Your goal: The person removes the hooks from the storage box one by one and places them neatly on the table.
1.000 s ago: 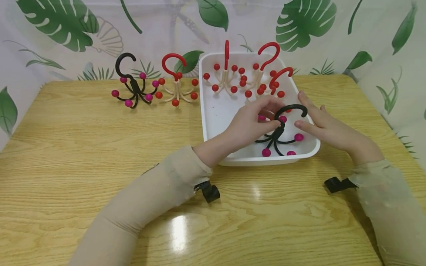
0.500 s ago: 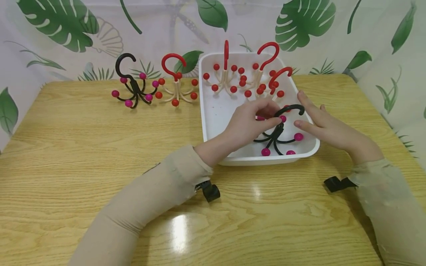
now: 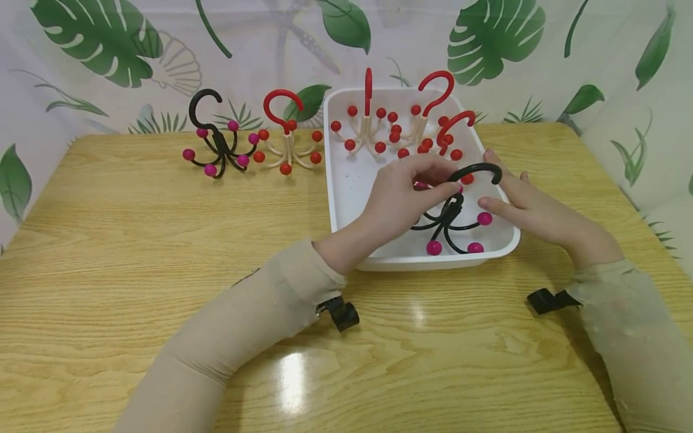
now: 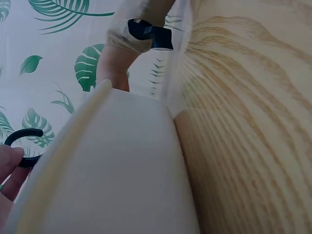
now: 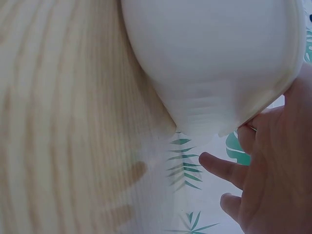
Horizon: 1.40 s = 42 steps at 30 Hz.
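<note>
In the head view my left hand (image 3: 403,195) pinches a black multi-arm hanger (image 3: 450,210) between thumb and fingers, just at the base of its curved hook. Magenta balls tip its spread arms, and part of it is hidden behind the hand. It stands in the near right part of a white plastic basin (image 3: 352,195). The left wrist view catches the black hook (image 4: 27,132) above the basin's rim. On the basin's right side, my right hand (image 3: 541,207) rests at the rim with fingers extended and thumb over the inside. The right wrist view shows its fingers (image 5: 226,168) spread along the outside wall.
Toward the back of the basin are several cream hangers (image 3: 366,129) with red hooks and red balls. Left of it on the wooden table (image 3: 162,240) stand another black hanger (image 3: 219,144) and a red-hooked hanger (image 3: 288,147). Behind hangs a leaf-print cloth (image 3: 249,36).
The black hook in my left hand dips slightly, then rises again and turns a little to the right. My right hand stays at the basin's rim, and the other hangers have not moved.
</note>
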Each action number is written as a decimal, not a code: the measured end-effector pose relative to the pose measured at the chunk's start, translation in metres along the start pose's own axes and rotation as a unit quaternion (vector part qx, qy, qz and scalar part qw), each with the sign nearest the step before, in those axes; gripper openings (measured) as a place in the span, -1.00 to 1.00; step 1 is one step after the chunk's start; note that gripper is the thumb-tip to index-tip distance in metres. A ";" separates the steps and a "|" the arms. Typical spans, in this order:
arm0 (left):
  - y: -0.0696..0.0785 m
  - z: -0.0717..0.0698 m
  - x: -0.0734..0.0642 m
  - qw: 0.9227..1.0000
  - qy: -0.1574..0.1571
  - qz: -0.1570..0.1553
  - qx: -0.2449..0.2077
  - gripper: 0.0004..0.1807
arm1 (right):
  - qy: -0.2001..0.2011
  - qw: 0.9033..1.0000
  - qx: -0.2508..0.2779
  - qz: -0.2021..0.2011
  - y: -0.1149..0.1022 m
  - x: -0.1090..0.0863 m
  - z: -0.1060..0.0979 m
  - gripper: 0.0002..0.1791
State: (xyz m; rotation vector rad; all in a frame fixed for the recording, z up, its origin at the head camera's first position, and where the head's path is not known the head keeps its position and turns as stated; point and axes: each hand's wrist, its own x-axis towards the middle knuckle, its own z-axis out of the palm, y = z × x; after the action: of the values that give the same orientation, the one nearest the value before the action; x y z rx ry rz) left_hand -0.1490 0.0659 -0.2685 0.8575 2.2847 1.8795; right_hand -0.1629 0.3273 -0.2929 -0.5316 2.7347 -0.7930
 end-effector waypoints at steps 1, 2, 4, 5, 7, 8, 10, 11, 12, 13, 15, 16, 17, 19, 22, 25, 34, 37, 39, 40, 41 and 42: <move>0.002 -0.001 0.000 1.000 0.003 0.003 -0.003 -0.78 | 0.000 1.000 -0.001 -0.006 0.000 0.000 0.000 -0.20; 0.003 -0.003 0.000 1.000 0.007 0.008 -0.004 -0.78 | 0.001 1.000 -0.001 -0.010 0.000 0.001 0.000 -0.21; 0.009 -0.006 -0.002 1.000 0.016 0.014 -0.005 -0.78 | -0.001 1.000 -0.003 -0.014 0.000 0.001 0.000 -0.22; 0.014 -0.008 -0.003 1.000 0.022 0.017 -0.003 -0.78 | -0.001 1.000 -0.004 -0.016 0.000 0.001 -0.001 -0.24; 0.024 -0.013 -0.007 0.999 0.034 0.019 -0.006 -0.78 | -0.004 1.000 -0.010 -0.014 -0.001 0.001 -0.001 -0.25; 0.030 -0.016 -0.010 0.999 0.039 0.020 -0.009 -0.78 | -0.005 1.000 -0.012 -0.010 -0.001 0.001 -0.001 -0.25; 0.043 -0.021 -0.015 0.998 0.049 0.023 -0.016 -0.79 | -0.008 1.000 -0.018 -0.004 -0.001 0.000 -0.001 -0.25; 0.048 -0.024 -0.017 0.998 0.053 0.029 -0.024 -0.80 | -0.011 1.000 -0.018 0.001 -0.001 0.000 -0.001 -0.24; 0.051 -0.026 -0.019 0.997 0.056 0.034 -0.031 -0.80 | -0.015 1.000 -0.018 0.008 -0.002 0.000 -0.001 -0.24; 0.054 -0.029 -0.021 0.997 0.060 0.043 -0.035 -0.81 | -0.018 1.000 -0.017 0.014 -0.002 -0.001 -0.001 -0.24; 0.057 -0.033 -0.023 0.995 0.067 0.062 -0.042 -0.81 | -0.025 0.999 -0.013 0.032 -0.002 -0.001 -0.001 -0.23; 0.057 -0.036 -0.023 0.994 0.069 0.069 -0.048 -0.81 | -0.029 0.999 -0.011 0.041 -0.003 -0.002 0.000 -0.23; 0.056 -0.038 -0.024 0.993 0.072 0.074 -0.053 -0.81 | -0.032 0.998 -0.009 0.049 -0.003 -0.002 0.000 -0.22; 0.053 -0.043 -0.024 0.992 0.081 0.078 -0.058 -0.79 | -0.032 0.998 -0.003 0.060 -0.003 -0.003 0.000 -0.21; 0.047 -0.053 -0.025 0.989 0.090 0.086 -0.078 -0.78 | -0.031 0.997 0.002 0.067 -0.004 -0.004 0.001 -0.20; 0.044 -0.065 -0.028 0.986 0.103 0.100 -0.082 -0.78 | -0.031 0.997 0.009 0.069 -0.004 -0.005 0.001 -0.19; 0.060 -0.100 -0.051 0.980 0.153 0.100 -0.083 -0.80 | -0.029 0.999 0.008 0.036 -0.003 -0.003 0.000 -0.19; 0.062 -0.109 -0.057 0.978 0.167 0.099 -0.074 -0.81 | -0.029 0.999 0.010 0.034 -0.002 -0.004 0.000 -0.18; 0.061 -0.115 -0.060 0.977 0.176 0.098 -0.070 -0.82 | -0.030 0.999 0.010 0.033 0.000 -0.004 0.000 -0.19; 0.060 -0.118 -0.061 0.977 0.180 0.096 -0.066 -0.82 | -0.031 0.999 0.011 0.031 0.000 -0.004 0.000 -0.18; 0.058 -0.120 -0.062 0.977 0.184 0.091 -0.061 -0.83 | -0.031 0.999 0.010 0.031 0.000 -0.004 0.000 -0.18; 0.057 -0.123 -0.063 0.977 0.186 0.087 -0.063 -0.83 | -0.031 0.999 0.010 0.031 0.001 -0.004 0.000 -0.18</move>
State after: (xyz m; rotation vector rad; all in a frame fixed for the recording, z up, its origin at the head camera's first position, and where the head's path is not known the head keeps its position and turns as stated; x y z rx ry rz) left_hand -0.1216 -0.0661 -0.2037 0.7650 2.3116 2.4133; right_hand -0.1598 0.3294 -0.2928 -0.4565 2.6696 -0.7757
